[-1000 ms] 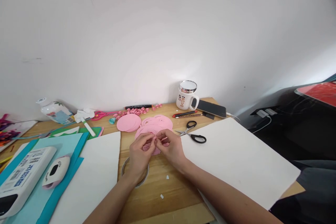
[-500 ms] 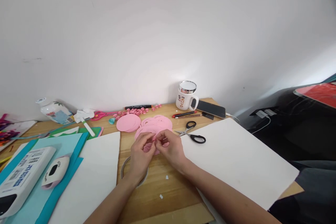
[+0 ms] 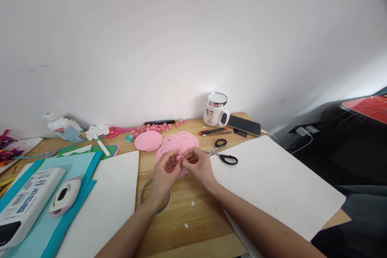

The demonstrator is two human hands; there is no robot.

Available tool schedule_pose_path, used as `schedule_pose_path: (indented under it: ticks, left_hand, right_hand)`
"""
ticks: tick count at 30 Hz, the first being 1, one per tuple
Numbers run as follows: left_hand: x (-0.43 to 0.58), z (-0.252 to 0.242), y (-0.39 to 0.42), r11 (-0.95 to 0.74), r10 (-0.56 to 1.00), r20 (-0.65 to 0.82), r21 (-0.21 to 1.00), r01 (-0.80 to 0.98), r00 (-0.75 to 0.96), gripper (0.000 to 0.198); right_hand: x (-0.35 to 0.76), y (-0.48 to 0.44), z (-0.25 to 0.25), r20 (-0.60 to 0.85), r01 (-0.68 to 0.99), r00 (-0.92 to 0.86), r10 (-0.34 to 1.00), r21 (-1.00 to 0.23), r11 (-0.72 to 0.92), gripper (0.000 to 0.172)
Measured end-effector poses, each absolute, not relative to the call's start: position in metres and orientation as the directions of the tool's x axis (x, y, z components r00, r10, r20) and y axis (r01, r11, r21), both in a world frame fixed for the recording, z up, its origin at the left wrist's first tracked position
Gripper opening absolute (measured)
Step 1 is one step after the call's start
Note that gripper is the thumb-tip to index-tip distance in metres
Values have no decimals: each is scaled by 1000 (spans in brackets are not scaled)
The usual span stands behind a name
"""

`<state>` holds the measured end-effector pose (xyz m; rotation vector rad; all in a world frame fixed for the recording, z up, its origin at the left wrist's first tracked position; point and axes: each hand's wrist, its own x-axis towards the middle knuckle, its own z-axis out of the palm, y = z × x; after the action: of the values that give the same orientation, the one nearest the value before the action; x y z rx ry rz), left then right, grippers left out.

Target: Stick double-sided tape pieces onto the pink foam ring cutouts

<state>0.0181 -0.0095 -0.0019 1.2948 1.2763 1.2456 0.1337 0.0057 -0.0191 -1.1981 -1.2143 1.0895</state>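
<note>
A small rolled pink paper flower [image 3: 179, 157] is pinched between the fingertips of my left hand [image 3: 165, 171] and my right hand [image 3: 198, 168]. Both hands are closed on it, above a pile of cut pink paper [image 3: 181, 141]. Beside that pile lies a stack of pink paper circles [image 3: 148, 141]. Several small rolled pink paper flowers [image 3: 155, 128] are heaped near the wall. Partly under my left wrist is a roll of tape [image 3: 144, 187]. Black-handled scissors [image 3: 226, 159] lie open to the right of my right hand.
A white mug [image 3: 215, 111] and a phone [image 3: 243, 125] stand and lie at the back, with pencils [image 3: 214, 131] in front. Large white sheets [image 3: 275, 185] lie to the right and left. Teal paper [image 3: 80, 205] at left carries a white box [image 3: 33, 205] and a correction-tape-like device [image 3: 65, 196].
The pink paper between my fingers shows more fully, its curled folds turned into view. My hands have barely moved, and the whole view has shifted slightly.
</note>
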Motion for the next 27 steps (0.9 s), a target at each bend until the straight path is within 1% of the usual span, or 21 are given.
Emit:
schedule_pose_path:
  ticks: [5,9,12,16,21,25,27]
  left_hand:
    - [17,-3,-9,-54,995,67,986,158,-75,19]
    - [15,-3,-9,-35,995,47,990,136,-85,22]
    - [14,-4,-8,-34,998,38,995,92,-50,28]
    - [12,-4,-8,-48,996,56,992,114,-69,22]
    - [10,-3,-7,-64,992,79,987,145,-97,19]
    - [3,2,-3,-50,993,67,986,159,-100,20]
    - [-3,5,1,-47,984,70,989,142,-167,23]
  right_hand:
    - [132,1,-16,114,54,35,993,-992,112,7]
    - [131,-1,-15,175,102,12,985,-980,173,6]
    - [132,1,-15,157,66,26,987,-986,155,6]
    - [133,2,-15,120,34,18,993,-992,120,7]
    - [133,2,-18,217,142,6,976,-966,214,6]
    - [133,4,-17,266,161,-31,963,-950,267,9]
    - [133,3,-12,297,205,-90,951,-928,310,11]
